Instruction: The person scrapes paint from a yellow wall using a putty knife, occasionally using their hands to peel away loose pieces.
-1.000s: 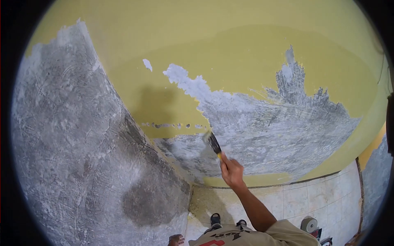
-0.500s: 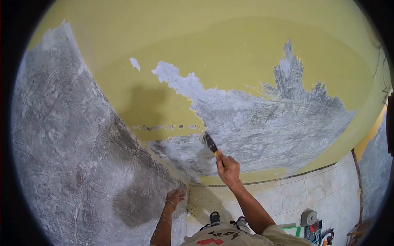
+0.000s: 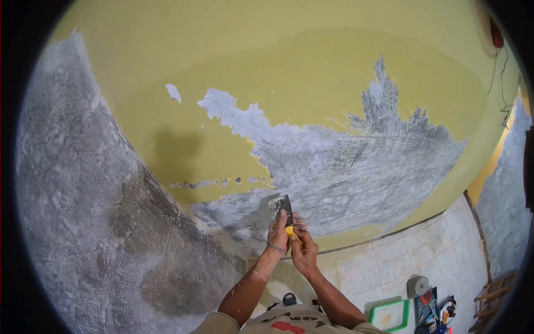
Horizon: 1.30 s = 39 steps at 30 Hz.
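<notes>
A scraper (image 3: 282, 207) with a broad, stained blade and a yellow-and-black handle is held up in front of the wall, blade upward. My right hand (image 3: 304, 251) is closed round the yellow handle end. My left hand (image 3: 277, 231) grips the tool just below its blade, thumb against it. Behind the hands, the yellow wall (image 3: 222, 156) has a large bare grey patch (image 3: 345, 178) with ragged paint edges. A row of small chips in the paint lies left of the patch.
On the left stands a bare grey wall (image 3: 83, 195). At the lower right, on the tiled floor (image 3: 356, 273), are a tape roll (image 3: 417, 286), a green-rimmed tray (image 3: 389, 303), several tools (image 3: 428, 312) and a wooden rack (image 3: 494, 295). Wires hang at the upper right.
My left hand has left the grey wall at the left and taken hold of the scraper. My right hand has drawn the scraper down, away from the paint edge. The view has shifted slightly.
</notes>
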### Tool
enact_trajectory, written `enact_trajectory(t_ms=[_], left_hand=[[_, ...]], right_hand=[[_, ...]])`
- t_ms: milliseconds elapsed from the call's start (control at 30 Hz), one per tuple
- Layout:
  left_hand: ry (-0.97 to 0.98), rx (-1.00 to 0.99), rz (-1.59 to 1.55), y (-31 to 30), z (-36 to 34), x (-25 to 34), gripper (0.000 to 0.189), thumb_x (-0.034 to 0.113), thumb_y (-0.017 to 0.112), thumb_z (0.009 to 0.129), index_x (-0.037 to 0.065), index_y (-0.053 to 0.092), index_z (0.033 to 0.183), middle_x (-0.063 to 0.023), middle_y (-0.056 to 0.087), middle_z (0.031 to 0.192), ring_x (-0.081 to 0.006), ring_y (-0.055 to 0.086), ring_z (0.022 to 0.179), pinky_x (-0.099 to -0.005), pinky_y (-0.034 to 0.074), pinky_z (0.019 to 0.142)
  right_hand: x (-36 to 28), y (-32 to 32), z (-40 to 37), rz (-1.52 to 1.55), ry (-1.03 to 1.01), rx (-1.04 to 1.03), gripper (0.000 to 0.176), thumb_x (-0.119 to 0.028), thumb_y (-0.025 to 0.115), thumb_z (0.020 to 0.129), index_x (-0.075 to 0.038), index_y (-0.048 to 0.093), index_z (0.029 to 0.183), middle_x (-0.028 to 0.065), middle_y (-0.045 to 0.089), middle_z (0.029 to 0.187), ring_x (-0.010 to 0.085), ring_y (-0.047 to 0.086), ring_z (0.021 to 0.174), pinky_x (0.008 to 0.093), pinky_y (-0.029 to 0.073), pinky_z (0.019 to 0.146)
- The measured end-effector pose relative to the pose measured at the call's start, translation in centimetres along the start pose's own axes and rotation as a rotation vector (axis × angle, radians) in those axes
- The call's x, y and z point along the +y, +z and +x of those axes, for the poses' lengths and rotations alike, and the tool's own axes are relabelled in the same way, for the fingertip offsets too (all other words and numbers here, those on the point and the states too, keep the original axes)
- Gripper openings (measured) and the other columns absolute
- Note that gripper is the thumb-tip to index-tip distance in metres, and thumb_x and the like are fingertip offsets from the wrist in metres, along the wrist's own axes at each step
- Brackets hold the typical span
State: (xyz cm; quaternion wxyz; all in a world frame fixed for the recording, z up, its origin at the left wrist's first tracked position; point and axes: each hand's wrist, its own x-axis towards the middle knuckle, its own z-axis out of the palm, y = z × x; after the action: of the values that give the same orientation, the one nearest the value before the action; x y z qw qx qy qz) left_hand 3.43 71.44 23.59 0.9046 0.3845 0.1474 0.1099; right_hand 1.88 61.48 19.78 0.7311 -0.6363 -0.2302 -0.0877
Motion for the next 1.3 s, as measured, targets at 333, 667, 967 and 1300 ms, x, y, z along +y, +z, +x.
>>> enact_trajectory(t_ms=[333,667,967,1300], left_hand=[[0.01,0.107,0.015,1.2,3.2,1.5,0.059,0.062,0.046,0.096,0.003,0.052,0.097,-0.0046,0.049,0.059,-0.0163,0.047,0.047,-0.0321,0.048,0.055],[0.11,0.103,-0.088,1.8,4.5,1.8,0.064,0.069,0.045,0.092,0.005,0.05,0.094,-0.0028,0.046,0.059,-0.0158,0.044,0.047,-0.0328,0.045,0.053],[0.046,0.144,-0.045,3.4,3.4,3.0,0.068,0.069,0.042,0.093,0.002,0.052,0.092,-0.0031,0.044,0.056,-0.0157,0.041,0.044,-0.0323,0.046,0.053],[0.056,0.13,-0.073,2.5,2.9,2.7,0.06,0.064,0.047,0.095,0.004,0.053,0.091,-0.0016,0.049,0.063,-0.0144,0.048,0.052,-0.0311,0.048,0.057]], right_hand=[[1.1,0.4,3.4,-0.26,-0.309,0.124,0.017,0.0,0.068,0.084,0.001,0.068,0.101,0.0166,0.068,0.081,0.0294,0.065,0.063,0.0356,0.053,0.059],[1.0,0.3,5.6,-0.427,-0.246,-0.007,0.01,0.0,0.071,0.082,0.0,0.069,0.091,0.0149,0.066,0.073,0.028,0.067,0.063,0.0339,0.053,0.058],[-0.6,0.3,5.4,-0.371,-0.239,0.034,0.003,-0.002,0.07,0.083,-0.001,0.068,0.084,0.0151,0.062,0.067,0.0287,0.063,0.057,0.0372,0.05,0.054],[-1.7,0.6,4.8,-0.299,-0.144,0.054,0.011,-0.007,0.071,0.087,0.002,0.065,0.09,0.0158,0.066,0.073,0.0157,0.063,0.062,0.0294,0.051,0.057]])
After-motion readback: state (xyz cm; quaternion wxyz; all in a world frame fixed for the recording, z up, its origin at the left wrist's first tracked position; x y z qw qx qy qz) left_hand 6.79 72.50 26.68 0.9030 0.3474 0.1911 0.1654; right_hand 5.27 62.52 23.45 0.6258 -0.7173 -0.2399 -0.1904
